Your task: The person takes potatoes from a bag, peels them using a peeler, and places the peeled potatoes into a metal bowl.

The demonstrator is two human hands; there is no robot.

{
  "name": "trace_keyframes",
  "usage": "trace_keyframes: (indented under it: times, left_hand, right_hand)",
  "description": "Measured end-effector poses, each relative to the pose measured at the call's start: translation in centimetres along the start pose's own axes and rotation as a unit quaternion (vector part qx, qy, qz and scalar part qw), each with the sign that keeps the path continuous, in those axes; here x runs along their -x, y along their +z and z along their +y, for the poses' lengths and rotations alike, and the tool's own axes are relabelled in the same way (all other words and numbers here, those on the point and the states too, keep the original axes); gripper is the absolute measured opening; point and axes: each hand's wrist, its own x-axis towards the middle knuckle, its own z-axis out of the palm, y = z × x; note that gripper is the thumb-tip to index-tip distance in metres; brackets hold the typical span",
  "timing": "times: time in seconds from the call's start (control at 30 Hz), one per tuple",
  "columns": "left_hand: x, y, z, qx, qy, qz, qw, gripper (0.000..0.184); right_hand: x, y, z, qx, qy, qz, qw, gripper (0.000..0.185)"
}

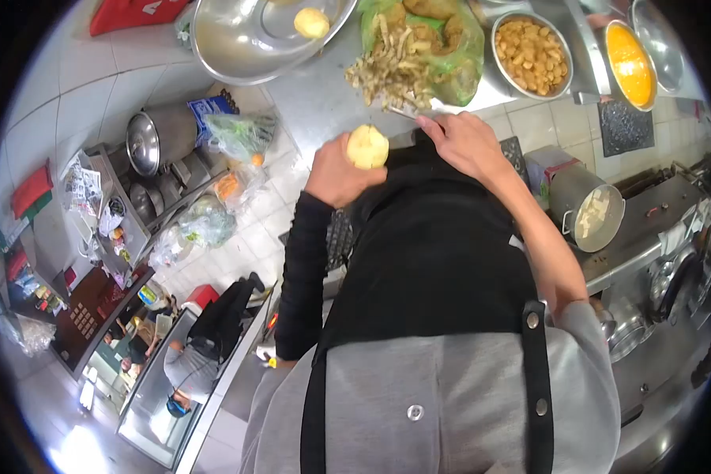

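Note:
My left hand [336, 172] is wrapped around a peeled, pale yellow potato [368, 148], held above the black apron. To its right, my right hand [466, 146] is closed on a thin metal peeling tool [404, 113], whose end points left toward the peelings; its handle is hidden in the fingers. Just beyond the hands, a heap of peelings [391, 71] lies beside an open green bag [468, 55] with brown unpeeled pieces in it. A large steel bowl [233, 67] at the upper left holds another peeled potato [311, 24].
A steel bowl of brown chunks [532, 55] and a bowl of orange liquid [632, 67] stand at the upper right. A pot [600, 229] is on the right-hand stove. Bagged vegetables [241, 138] lie at the left. Another person [201, 351] is at the lower left.

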Motion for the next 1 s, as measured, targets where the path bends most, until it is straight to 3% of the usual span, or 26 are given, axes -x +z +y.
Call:
trace_keyframes:
  times: [0.13,0.2,0.23,0.33,0.37,0.47,0.5,0.53,0.6,0.67,0.8,1.0]
  left_hand:
    - [-0.7,0.6,0.2,-0.005,-0.009,-0.013,1.000,0.057]
    - [-0.4,0.7,0.0,-0.020,0.012,-0.035,0.999,0.059]
    - [-0.2,0.8,-0.5,0.054,0.040,-0.044,0.997,0.057]
    - [0.0,1.0,-1.1,0.214,0.042,-0.063,0.974,0.052]
    - [0.0,0.4,-0.6,0.245,-0.011,-0.100,0.964,0.049]
    - [-0.2,-0.1,-0.3,0.179,-0.045,-0.143,0.972,0.050]
    - [0.3,0.0,-0.7,0.220,-0.040,-0.156,0.962,0.051]
    - [0.4,0.3,-1.5,0.260,-0.032,-0.166,0.951,0.051]
    - [-0.7,0.4,-1.8,0.337,-0.018,-0.149,0.929,0.050]
    - [0.0,1.3,-2.0,0.412,-0.040,-0.106,0.904,0.047]
    - [-1.1,1.5,-2.2,0.562,-0.102,-0.097,0.815,0.053]
    - [-0.8,1.9,-0.7,0.402,-0.029,-0.117,0.908,0.065]
  right_hand:
    - [1.6,-1.5,-4.4,-0.059,-0.039,-0.043,0.997,0.058]
    - [-0.2,1.1,-1.0,0.065,0.001,-0.054,0.996,0.058]
    - [-0.5,1.8,-0.3,0.010,0.003,0.036,0.999,0.058]
    - [1.4,-0.9,-2.3,-0.079,0.014,0.005,0.997,0.058]
    - [2.0,-1.9,-3.7,-0.130,0.025,-0.029,0.991,0.058]
    - [1.8,0.0,-3.4,-0.065,-0.080,0.000,0.995,0.059]
    - [0.4,1.6,-1.1,0.032,-0.015,-0.028,0.999,0.059]
    - [-0.2,0.6,-0.2,0.093,-0.031,-0.047,0.994,0.060]
    - [0.0,-0.6,-0.5,-0.030,0.042,-0.028,0.998,0.065]
    - [0.4,-2.4,-2.1,-0.114,0.089,-0.095,0.985,0.068]
    - [1.0,-0.4,-2.6,-0.179,-0.006,-0.063,0.982,0.066]
    - [0.8,-0.2,-2.9,-0.092,-0.023,-0.017,0.995,0.056]
